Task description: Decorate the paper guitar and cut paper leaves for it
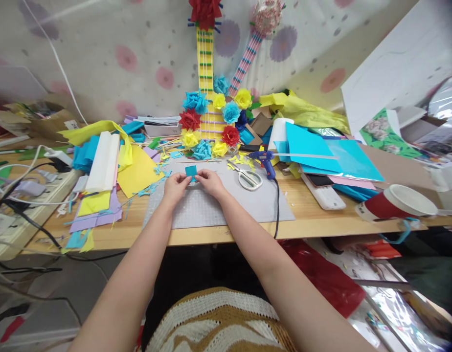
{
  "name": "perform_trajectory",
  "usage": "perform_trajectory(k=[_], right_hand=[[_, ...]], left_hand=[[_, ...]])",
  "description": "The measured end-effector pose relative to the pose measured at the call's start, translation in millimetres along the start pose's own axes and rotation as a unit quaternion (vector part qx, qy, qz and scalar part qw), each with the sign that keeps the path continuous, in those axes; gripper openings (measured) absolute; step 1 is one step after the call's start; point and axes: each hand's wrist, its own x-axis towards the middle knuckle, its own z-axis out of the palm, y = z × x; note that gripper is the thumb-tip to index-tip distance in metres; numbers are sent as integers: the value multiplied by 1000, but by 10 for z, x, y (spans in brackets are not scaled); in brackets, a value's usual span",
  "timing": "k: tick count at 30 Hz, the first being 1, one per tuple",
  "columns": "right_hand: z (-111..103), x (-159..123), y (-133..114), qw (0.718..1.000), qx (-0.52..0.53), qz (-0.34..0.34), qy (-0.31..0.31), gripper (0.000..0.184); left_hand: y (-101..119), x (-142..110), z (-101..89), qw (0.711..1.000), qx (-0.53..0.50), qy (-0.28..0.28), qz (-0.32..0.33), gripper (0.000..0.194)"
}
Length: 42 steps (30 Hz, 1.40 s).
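Brown-and-white striped knitted garment (218, 322), lower edge. Beyond it, over a grey gridded cutting mat (196, 210) on the wooden tabletop (200, 235), a small square of blue paper (191, 170) is pinched between the closed fingertips of the left hand (176, 186) and right hand (210, 182). Uneven pull could crease the sheet; the right forearm (262, 244) snagging the black cord (278, 205) could drag the blue glue gun (268, 165). Fingertips obscure the paper's lower part; the red paper flower (205, 12) is cropped above

Mat (198, 212) lies open nearside; scissors (250, 180) block right.
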Motion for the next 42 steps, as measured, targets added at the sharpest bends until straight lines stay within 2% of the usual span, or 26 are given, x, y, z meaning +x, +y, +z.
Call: perform_trajectory(k=[3, 5, 6, 8, 10, 11, 13, 17, 19, 21, 24, 26, 27, 29, 31, 32, 34, 37, 39, 42], right_hand=[[-228, -40, -127, 994, -109, 9, 15, 11], [-501, -96, -216, 973, -223, 35, 52, 21], [-655, -133, -249, 955, -287, 44, 65, 24], [-950, -225, -275, 900, -419, 88, 76, 28], [-1163, -324, -245, 846, -517, 120, 50, 29], [-1227, -370, -213, 824, -549, 132, 35, 29], [-1276, -444, -135, 798, -585, 142, 13, 31], [-1242, -500, -35, 786, -602, 142, 14, 34], [-1262, -492, -47, 791, -596, 138, 23, 32], [-1319, -478, -92, 817, -559, 137, 37, 29], [-1384, -455, -173, 907, -399, 128, 35, 25], [-1340, -428, -214, 967, -232, 106, 19, 23], [-1285, -406, -228, 985, -142, 94, 8, 22], [-1117, -344, -245, 995, 29, 90, -38, 22], [-913, -263, -244, 980, 160, 97, -74, 28], [-814, -221, -238, 975, 191, 93, -68, 33], [-647, -147, -218, 979, 182, 86, -25, 39], [-510, -106, -192, 994, 53, 83, 39, 42], [-482, -133, -196, 996, -41, 68, 34, 44], [-488, -213, -237, 988, -144, 46, -18, 44]], left_hand=[[59, -23, -6, 1000, -5, 17, -7, 23], [96, -35, -7, 999, -15, 34, -10, 23], [109, -39, -4, 999, -23, 40, -12, 23], [121, -38, 6, 998, -44, 51, -19, 23], [113, -31, 23, 996, -54, 62, -25, 23], [102, -26, 33, 996, -52, 67, -25, 23], [72, -20, 50, 996, -41, 78, -16, 23], [15, -30, 69, 995, -41, 90, 1, 21], [10, -38, 68, 995, -46, 93, 2, 20], [31, -38, 68, 993, -55, 105, -2, 18], [124, -6, 97, 986, -94, 138, -28, 16], [213, 33, 155, 978, -130, 152, -51, 14], [256, 56, 196, 975, -147, 153, -60, 14], [322, 103, 292, 970, -179, 153, -67, 14], [343, 147, 382, 962, -211, 158, -64, 15], [334, 166, 416, 958, -226, 165, -64, 16], [291, 191, 447, 947, -256, 181, -65, 18], [213, 191, 415, 933, -300, 190, -60, 20], [189, 166, 375, 925, -332, 176, -56, 21], [207, 109, 344, 913, -373, 149, -67, 22]])
